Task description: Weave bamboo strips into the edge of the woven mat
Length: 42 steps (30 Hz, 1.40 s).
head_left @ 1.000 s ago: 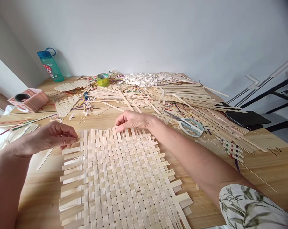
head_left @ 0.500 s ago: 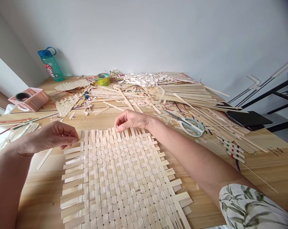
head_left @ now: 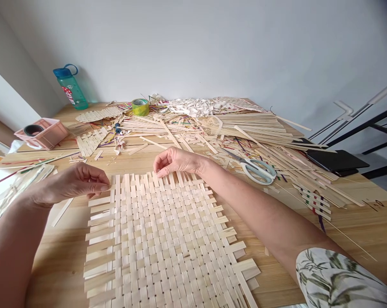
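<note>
One wooden surface (head_left: 52, 265) stands against a pale grey wall (head_left: 212, 51) and fills the lower frame. A large, flat woven mat of pale split strips (head_left: 161, 244) lies at the bottom centre, its loose strip ends sticking out along the left, right and top edges. Beyond it, a broad scatter of loose strips (head_left: 244, 126) covers the far half of the surface, with a heap of white curled shavings (head_left: 196, 107) at upper centre. Two smaller woven pieces (head_left: 90, 141) lie at the upper left, and a black tablet (head_left: 337, 160) sits at the right edge.

The left hand (head_left: 73, 182) is at the mat's upper left corner, fingers and thumb drawn into a narrow pinch; whether a strip is held there I cannot tell. The right hand (head_left: 177, 162), below a floral sleeve (head_left: 337, 278), is curled narrowly, its fingertips (head_left: 158, 173) on the strip ends along the top edge, with no clear grip showing.

Nearby lie white-handled scissors (head_left: 259, 171), a green tape roll (head_left: 140, 107) and a teal water bottle (head_left: 70, 87). The step in hand looks like adjusting the top edge of the weave, which seems to call for squaring those ends.
</note>
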Available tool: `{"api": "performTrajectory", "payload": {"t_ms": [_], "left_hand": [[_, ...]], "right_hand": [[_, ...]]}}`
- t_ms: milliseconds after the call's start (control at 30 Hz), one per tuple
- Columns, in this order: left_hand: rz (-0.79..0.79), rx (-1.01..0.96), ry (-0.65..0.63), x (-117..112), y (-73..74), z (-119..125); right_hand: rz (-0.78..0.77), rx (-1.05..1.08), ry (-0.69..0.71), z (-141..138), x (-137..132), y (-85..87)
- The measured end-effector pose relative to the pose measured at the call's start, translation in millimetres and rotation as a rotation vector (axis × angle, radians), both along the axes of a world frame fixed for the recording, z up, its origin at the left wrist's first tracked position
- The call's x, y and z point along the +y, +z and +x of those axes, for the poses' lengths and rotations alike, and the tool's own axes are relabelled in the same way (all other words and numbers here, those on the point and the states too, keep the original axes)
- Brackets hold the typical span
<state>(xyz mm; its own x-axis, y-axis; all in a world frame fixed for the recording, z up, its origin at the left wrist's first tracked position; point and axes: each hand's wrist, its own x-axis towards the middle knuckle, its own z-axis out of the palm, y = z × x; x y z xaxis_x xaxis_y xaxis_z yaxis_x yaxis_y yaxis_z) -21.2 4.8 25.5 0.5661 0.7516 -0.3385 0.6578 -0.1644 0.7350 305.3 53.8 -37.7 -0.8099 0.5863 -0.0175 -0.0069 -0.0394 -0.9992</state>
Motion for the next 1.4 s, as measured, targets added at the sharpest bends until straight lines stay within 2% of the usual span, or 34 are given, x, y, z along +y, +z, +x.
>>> {"api": "performTrajectory", "payload": {"t_ms": [333, 600, 733, 867, 1133, 1400], "left_hand": [[-0.061, -0.022, -0.031, 4, -9.5, -6], [-0.063, -0.073, -0.005, 1, -2.9, -7], [-0.049, -0.086, 0.004, 2, -7.4, -8], [-0.1, -0.083, 0.005, 5, -11.6, -7], [-0.119, -0.082, 0.011, 6, -8.8, -14], [-0.144, -0.071, 0.04, 9, -18.9, -14]], "right_hand": [[0.023, 0.0, -0.001, -1, -1, 1.7], [0.012, -0.038, 0.042, 1, -1, 3.7], [0.006, -0.006, 0.035, 1, -2, 4.7], [0.023, 0.048, 0.041, 1, -4, 7.9], [0.026, 0.03, 0.039, 0, -6, 10.5], [-0.023, 0.027, 0.044, 0, -6, 6.9]]}}
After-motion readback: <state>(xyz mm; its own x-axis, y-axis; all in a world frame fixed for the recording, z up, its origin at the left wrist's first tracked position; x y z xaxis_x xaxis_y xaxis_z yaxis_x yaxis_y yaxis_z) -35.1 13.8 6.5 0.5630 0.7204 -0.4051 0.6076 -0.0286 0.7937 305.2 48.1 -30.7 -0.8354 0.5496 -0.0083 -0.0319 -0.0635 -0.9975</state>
